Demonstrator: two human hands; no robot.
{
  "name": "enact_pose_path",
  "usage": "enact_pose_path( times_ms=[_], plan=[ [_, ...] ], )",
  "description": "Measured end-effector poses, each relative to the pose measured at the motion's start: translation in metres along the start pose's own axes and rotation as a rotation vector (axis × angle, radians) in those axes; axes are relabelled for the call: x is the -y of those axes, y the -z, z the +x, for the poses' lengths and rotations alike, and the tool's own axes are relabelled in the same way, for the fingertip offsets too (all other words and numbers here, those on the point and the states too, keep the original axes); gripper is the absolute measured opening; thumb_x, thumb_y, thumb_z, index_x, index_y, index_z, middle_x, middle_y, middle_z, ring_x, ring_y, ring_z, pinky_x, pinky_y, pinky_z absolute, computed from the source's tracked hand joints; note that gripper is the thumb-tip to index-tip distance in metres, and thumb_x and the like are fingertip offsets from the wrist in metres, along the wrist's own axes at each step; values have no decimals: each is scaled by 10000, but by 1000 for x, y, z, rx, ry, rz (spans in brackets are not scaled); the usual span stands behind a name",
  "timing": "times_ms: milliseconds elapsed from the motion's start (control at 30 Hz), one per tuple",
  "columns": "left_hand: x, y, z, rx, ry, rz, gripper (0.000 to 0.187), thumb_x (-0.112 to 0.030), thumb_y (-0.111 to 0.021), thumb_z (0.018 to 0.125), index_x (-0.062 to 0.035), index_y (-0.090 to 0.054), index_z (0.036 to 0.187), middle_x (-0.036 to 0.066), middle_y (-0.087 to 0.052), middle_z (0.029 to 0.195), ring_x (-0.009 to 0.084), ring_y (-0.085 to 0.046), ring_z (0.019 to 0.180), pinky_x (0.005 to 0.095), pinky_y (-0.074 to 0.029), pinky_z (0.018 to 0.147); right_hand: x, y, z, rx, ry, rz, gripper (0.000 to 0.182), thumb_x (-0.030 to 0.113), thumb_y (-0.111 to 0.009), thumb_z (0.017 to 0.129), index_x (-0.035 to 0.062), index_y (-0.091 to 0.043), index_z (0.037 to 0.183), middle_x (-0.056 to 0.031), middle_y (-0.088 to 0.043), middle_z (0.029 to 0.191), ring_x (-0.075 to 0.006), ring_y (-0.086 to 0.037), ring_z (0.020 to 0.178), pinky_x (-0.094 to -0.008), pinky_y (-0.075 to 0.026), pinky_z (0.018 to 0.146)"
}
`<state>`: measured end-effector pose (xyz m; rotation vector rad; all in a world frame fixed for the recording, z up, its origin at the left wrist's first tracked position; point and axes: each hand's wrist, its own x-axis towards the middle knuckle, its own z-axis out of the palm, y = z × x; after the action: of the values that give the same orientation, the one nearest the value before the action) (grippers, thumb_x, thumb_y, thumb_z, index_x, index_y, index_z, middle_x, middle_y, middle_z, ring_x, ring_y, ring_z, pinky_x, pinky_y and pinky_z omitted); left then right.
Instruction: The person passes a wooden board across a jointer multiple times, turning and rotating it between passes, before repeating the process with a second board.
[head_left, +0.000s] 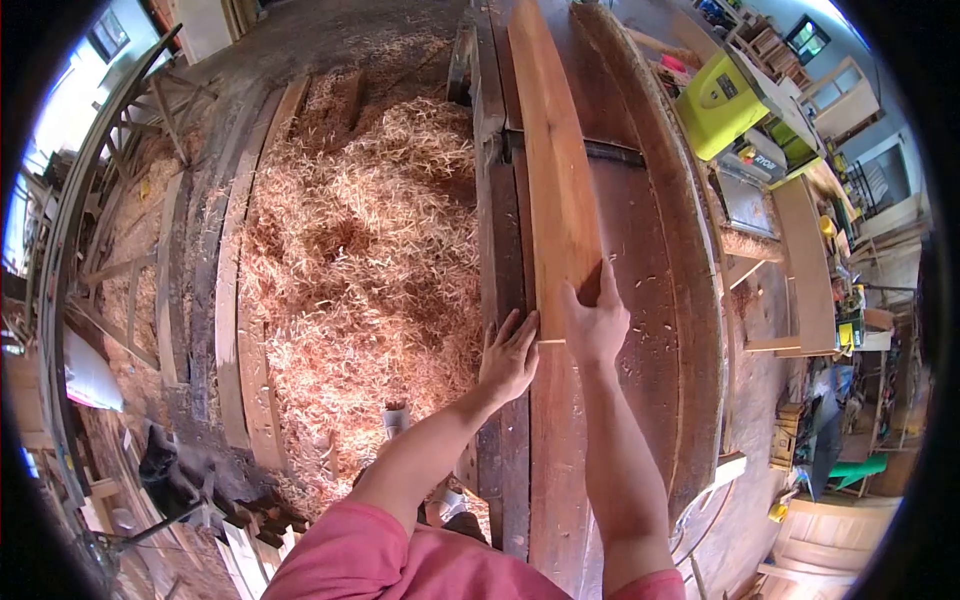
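Note:
A long reddish-brown board [558, 170] lies lengthwise on the dark wooden bench [650, 260], its near end close to me. My right hand [598, 318] grips that board near its near end, thumb on top and forefinger stretched along the right edge. My left hand [511, 352] rests flat with its fingers spread over the bench's left edge rail, fingertips beside the board's near left corner. Whether they touch the board cannot be made out.
Wood shavings [370, 220] cover the floor left of the bench. A thick slab [690, 250] with a rough edge runs along the bench's right side. A green machine [722, 105] stands at the upper right. Long timbers [230, 300] lie left of the shavings.

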<state>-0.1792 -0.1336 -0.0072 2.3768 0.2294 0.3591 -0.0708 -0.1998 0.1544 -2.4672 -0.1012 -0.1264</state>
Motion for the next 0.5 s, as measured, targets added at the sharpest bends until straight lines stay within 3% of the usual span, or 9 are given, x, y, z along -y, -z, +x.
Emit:
enact_pose_path(
  times_ms=[67,233,333,500],
  plan=[
    [-1,1,0,-8,-9,13,598,-197,-557,995,-72,-399,1558,121,-494,1560,398,-399,1468,627,-311,1170,9,-6,14,-13,15,5,745,404,-746,792,89,-578,1446,-226,-751,1066,-401,-728,1010,-474,-572,888],
    [-7,8,3,-3,-6,21,668,-245,-589,988,-24,-348,1571,172,-474,1557,404,-400,1460,612,-342,1157,15,-23,38,-39,40,41,722,398,-740,778,92,-604,1417,-215,-753,1064,-391,-733,1001,-475,-574,886],
    [-4,3,2,-27,-9,-55,696,-260,-604,980,-58,-334,1589,113,-487,1559,387,-419,1444,694,-340,1131,24,-30,52,-39,28,56,711,404,-730,773,95,-616,1404,-212,-753,1076,-391,-731,1004,-472,-576,885],
    [-3,4,2,6,-16,-26,711,-306,-615,980,-79,-339,1595,93,-458,1587,363,-364,1482,689,-332,1142,47,-41,83,16,-36,34,752,418,-748,790,70,-593,1439,-211,-743,1172,-348,-718,1112,-436,-551,958]
  ],
)
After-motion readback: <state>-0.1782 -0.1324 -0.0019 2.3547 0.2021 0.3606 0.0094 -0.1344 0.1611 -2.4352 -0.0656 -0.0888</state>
